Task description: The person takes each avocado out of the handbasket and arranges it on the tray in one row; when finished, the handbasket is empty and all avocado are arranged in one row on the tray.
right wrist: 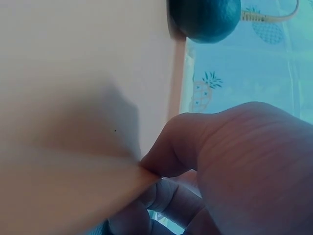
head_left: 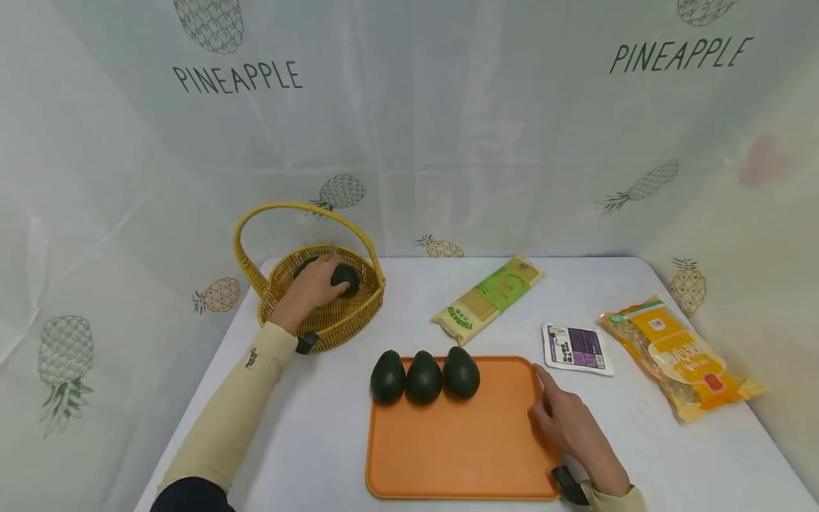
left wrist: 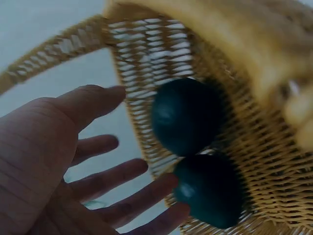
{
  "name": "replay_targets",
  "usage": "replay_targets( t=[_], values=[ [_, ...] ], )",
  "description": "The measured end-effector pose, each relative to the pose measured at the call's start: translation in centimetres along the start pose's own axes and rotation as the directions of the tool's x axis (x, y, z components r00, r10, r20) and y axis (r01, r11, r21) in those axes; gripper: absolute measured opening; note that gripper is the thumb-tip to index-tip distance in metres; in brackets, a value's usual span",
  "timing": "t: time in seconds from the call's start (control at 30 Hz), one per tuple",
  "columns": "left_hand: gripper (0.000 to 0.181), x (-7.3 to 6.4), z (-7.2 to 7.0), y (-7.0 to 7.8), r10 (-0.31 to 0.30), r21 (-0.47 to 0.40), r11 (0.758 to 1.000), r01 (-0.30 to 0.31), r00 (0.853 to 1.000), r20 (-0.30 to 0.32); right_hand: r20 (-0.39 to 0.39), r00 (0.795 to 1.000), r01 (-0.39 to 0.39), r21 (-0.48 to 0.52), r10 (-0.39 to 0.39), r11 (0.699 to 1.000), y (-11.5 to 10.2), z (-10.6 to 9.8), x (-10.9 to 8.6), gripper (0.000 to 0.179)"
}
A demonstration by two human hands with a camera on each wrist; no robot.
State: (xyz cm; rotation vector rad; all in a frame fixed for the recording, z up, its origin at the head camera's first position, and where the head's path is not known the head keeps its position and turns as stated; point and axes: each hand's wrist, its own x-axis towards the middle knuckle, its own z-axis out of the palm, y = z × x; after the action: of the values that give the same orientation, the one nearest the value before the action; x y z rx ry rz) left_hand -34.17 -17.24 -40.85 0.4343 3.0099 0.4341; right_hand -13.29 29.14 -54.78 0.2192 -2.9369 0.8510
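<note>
Two dark avocados (left wrist: 185, 117) sit in the wicker basket (head_left: 348, 331). The left hand (head_left: 313, 284) reaches in over them, fingers (left wrist: 112, 177) spread and loose, not wrapped round either; I can't tell whether they touch. I'd curl them about one fruit's middle and lift it clear of the arched handle (head_left: 307, 205). The right hand (head_left: 569, 423) pinches the orange tray (head_left: 461, 455) by its rim, sensibly steadying it, while three more avocados (head_left: 424, 378) line its far left on the bench (head_left: 307, 427).

Two dark-green avocados (left wrist: 186, 117) lie in the far-left wicker basket (head_left: 348, 328); three others (head_left: 424, 379) line the orange tray (head_left: 454, 448) along its far-left edge.
</note>
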Motion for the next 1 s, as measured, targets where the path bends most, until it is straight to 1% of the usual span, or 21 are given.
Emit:
replay_targets(
  t=[0.1,0.2,0.3,0.37,0.47,0.5,0.53,0.63,0.67,0.73,0.83,0.87,0.9,0.97,1.0],
  values=[
    [0.071,1.0,0.4,-0.9,-0.016,0.000,1.000,0.017,0.998,0.053,-0.012,1.000,0.015,-0.006,-0.015,1.000,0.7,0.4,0.0,0.064],
    [0.074,1.6,0.6,-1.2,-0.024,0.019,1.000,0.022,0.994,0.105,-0.004,1.000,0.011,-0.004,-0.011,1.000,0.6,0.3,0.1,0.064],
    [0.075,1.9,0.5,-1.2,-0.020,0.039,0.999,0.013,0.986,0.166,0.015,1.000,-0.026,-0.004,0.026,1.000,-0.4,-0.3,0.1,0.063],
    [0.074,2.1,0.4,-1.1,-0.007,0.040,0.999,-0.002,0.978,0.207,0.046,0.997,-0.067,-0.008,0.067,0.998,-1.4,-1.0,0.1,0.063],
    [0.073,2.3,0.3,-0.9,0.019,0.015,1.000,-0.023,0.966,0.256,0.113,0.985,-0.127,-0.010,0.127,0.992,-2.7,-2.0,0.0,0.064],
    [0.073,2.4,0.4,-0.9,0.027,0.013,0.999,-0.032,0.963,0.267,0.122,0.983,-0.138,-0.014,0.138,0.990,-2.8,-2.0,0.0,0.064],
    [0.073,2.5,0.4,-0.9,0.036,0.013,0.999,-0.041,0.961,0.276,0.111,0.985,-0.131,-0.023,0.133,0.991,-2.4,-1.8,0.0,0.064],
    [0.072,2.8,0.4,-0.9,0.048,0.030,0.998,-0.059,0.956,0.291,0.076,0.992,-0.101,-0.043,0.104,0.994,-0.6,-0.7,0.2,0.064],
    [0.072,2.8,0.4,-0.9,0.048,0.035,0.997,-0.061,0.955,0.291,0.079,0.991,-0.107,-0.037,0.110,0.994,-0.4,-0.5,0.2,0.065],
    [0.070,2.9,0.4,-0.9,0.049,0.033,0.998,-0.061,0.956,0.289,0.052,0.994,-0.095,-0.039,0.097,0.995,0.2,-0.1,0.2,0.064],
    [0.067,2.8,0.5,-0.9,0.053,0.016,0.998,-0.059,0.960,0.274,0.035,0.996,-0.079,-0.015,0.079,0.997,-0.5,-0.5,-0.1,0.065],
    [0.065,2.8,0.5,-0.9,0.056,0.008,0.998,-0.061,0.962,0.267,0.014,0.998,-0.064,-0.010,0.064,0.998,-0.5,-0.5,-0.1,0.065],
    [0.063,2.8,0.6,-0.9,0.064,0.005,0.998,-0.068,0.963,0.260,-0.006,0.999,-0.042,-0.011,0.042,0.999,-0.4,-0.4,-0.2,0.064],
    [0.060,2.9,0.7,-0.8,0.082,0.009,0.996,-0.087,0.965,0.248,-0.021,0.999,-0.030,-0.013,0.029,0.999,-0.5,-0.4,-0.3,0.064],
    [0.058,2.9,0.7,-0.8,0.090,0.011,0.995,-0.095,0.965,0.246,-0.011,0.999,-0.040,-0.011,0.040,0.999,-0.5,-0.5,-0.2,0.064]
  ],
)
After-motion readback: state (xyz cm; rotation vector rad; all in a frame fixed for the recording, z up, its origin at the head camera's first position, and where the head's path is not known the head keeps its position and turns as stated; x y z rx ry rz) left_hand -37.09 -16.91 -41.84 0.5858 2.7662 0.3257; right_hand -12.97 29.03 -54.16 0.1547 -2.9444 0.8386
